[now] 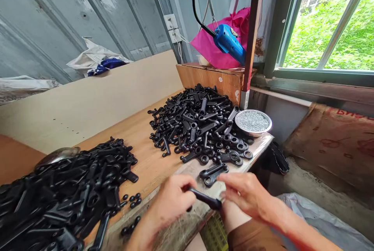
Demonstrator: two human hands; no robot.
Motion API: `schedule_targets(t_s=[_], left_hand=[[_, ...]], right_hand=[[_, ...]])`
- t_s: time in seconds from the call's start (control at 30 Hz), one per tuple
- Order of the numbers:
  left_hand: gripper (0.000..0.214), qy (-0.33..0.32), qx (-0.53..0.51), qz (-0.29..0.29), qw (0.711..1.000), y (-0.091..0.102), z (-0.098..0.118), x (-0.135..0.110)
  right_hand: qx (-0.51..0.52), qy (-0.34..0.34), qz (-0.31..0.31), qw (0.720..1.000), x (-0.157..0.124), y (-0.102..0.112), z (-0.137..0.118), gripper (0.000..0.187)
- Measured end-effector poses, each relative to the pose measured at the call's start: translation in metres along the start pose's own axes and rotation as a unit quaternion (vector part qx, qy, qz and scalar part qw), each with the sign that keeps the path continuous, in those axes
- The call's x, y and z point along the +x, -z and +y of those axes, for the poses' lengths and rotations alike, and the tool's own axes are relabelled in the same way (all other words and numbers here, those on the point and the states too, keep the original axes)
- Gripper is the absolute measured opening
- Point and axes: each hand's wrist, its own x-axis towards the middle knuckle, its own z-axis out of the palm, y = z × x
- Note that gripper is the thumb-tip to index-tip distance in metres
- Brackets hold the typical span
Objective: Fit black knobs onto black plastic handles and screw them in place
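A black crank handle (206, 198) is gripped at one end between the thumb and curled fingers of my left hand (172, 202), over the near edge of the bench. My right hand (248, 196) is at the handle's other end, fingers stretched out and slightly blurred; whether they touch it I cannot tell. Just beyond my fingertips lie a few loose crank handles (214, 173). Behind them rises a big heap of similar crank handles (193, 118). Another heap of black handles (73, 196) spreads on the left, with several small black knobs (136, 200) beside it.
A round bowl of small metal pieces (253, 121) stands at the bench's right corner. Above the heap, a blue electric screwdriver (229, 43) hangs from a spring before a pink bag (210, 44). A red-brown post (251, 32) rises near the bowl. Below is a yellow crate (215, 233).
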Motion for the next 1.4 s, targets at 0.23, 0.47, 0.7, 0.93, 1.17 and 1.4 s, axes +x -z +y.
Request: schedule_targets(t_s=[0.23, 0.47, 0.7, 0.93, 1.17, 1.4], left_hand=[[0.042, -0.048, 0.049, -0.039, 0.997, -0.053, 0.031, 0.011], [0.028, -0.152, 0.18, 0.114, 0.965, -0.045, 0.005, 0.041], [0.022, -0.133, 0.225, 0.068, 0.963, -0.054, -0.016, 0.051], [0.014, -0.076, 0.21, 0.049, 0.973, -0.056, -0.01, 0.052], [0.018, -0.049, 0.153, 0.009, 0.987, -0.045, -0.002, 0.059], [0.012, -0.078, 0.155, 0.048, 0.984, -0.045, -0.01, 0.063]], right_hand=[[0.173, -0.069, 0.016, 0.982, -0.021, -0.037, -0.016, 0.028], [0.306, -0.196, 0.151, 0.919, -0.021, -0.036, 0.023, 0.021], [0.193, -0.172, 0.303, 0.917, -0.019, -0.055, 0.038, 0.023], [-0.131, -0.119, 0.273, 0.946, -0.024, -0.062, 0.043, 0.027], [-0.1, -0.12, 0.27, 0.95, -0.017, -0.036, 0.032, 0.028], [-0.154, -0.067, 0.376, 0.911, -0.001, -0.055, 0.038, 0.024]])
